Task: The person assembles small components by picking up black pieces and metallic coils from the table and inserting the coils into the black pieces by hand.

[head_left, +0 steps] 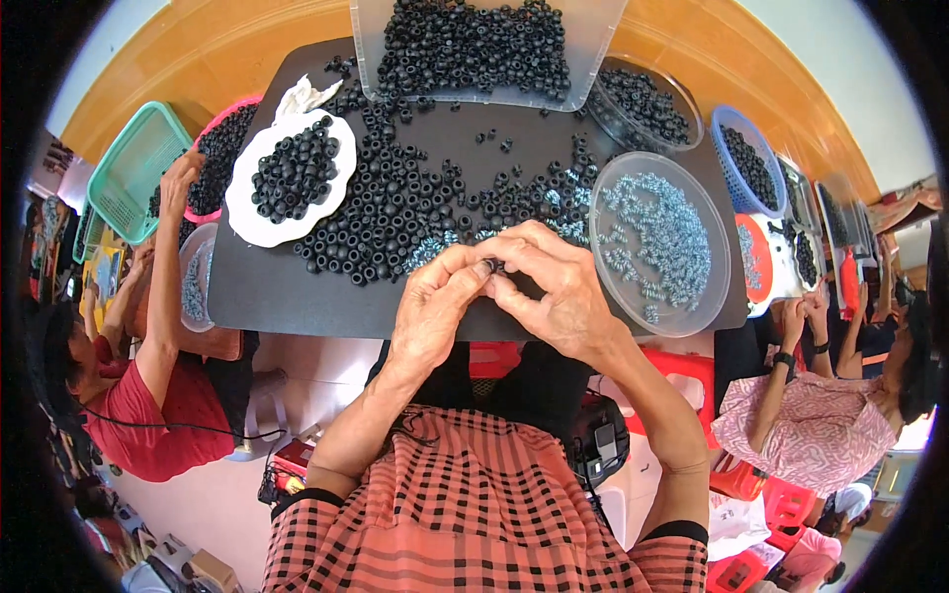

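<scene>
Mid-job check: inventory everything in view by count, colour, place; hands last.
table: one, dark, centre
bin: one, translucent, table's far edge
plate: one, white, table's left
cloth: one, white, behind plate
bowl: one, transparent, table's far right
tub: one, translucent, table's right
beads: many, black, table, bin, plate, bowl
coils: many, blue, tub and among beads
green basket: at least one, green, left
basin: one, pink, left
blue basket: one, blue, right
stools: several, red, lower right
co-workers: at least two, red and patterned pink, both sides
shirt: one, red checked, bottom
left hand: one, bare, centre, pinching small dark piece
right hand: one, bare, centre, on same piece
</scene>
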The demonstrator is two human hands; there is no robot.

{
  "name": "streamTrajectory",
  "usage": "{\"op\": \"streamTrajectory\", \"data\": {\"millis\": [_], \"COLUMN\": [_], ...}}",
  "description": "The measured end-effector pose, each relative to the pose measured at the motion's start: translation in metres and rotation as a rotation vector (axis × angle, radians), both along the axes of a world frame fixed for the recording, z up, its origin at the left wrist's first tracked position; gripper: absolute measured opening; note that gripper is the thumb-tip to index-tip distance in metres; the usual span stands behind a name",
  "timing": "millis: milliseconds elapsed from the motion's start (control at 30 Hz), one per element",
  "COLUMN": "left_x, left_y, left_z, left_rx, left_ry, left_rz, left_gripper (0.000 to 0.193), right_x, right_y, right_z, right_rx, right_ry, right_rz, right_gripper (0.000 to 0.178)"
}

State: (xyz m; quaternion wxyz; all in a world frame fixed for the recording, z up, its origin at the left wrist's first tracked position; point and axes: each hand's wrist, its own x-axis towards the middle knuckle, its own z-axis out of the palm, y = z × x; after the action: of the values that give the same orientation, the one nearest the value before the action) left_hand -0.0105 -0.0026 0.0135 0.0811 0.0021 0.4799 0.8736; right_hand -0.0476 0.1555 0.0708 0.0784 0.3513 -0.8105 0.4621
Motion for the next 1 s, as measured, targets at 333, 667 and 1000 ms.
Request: {"op": "streamTrajectory", "data": {"millis": [333, 667, 1000], "left_x": [0.005, 0.000, -0.002], "left_y": [0.009, 0.000, 0.012], "left_z": [0.008, 0.002, 0.001], "left_rx": [0.238, 0.197, 0.121], "left_ry": [-0.052, -0.087, 0.045], "left_rz": [-0.091, -0.226, -0.135], "left_gripper": [0.018, 0.018, 0.020], "right_x": [0.012, 0.015, 0.008], "right_y": [0.014, 0.026, 0.099], "right_z": [-0.014, -0.015, 0.002], "right_rx": [-0.094, -0.165, 0.007], "right_ry": [0.019, -0.129, 0.028], "right_rz": [-0.058, 0.044, -0.451], "right_gripper": [0.031, 0.020, 0.014]}}
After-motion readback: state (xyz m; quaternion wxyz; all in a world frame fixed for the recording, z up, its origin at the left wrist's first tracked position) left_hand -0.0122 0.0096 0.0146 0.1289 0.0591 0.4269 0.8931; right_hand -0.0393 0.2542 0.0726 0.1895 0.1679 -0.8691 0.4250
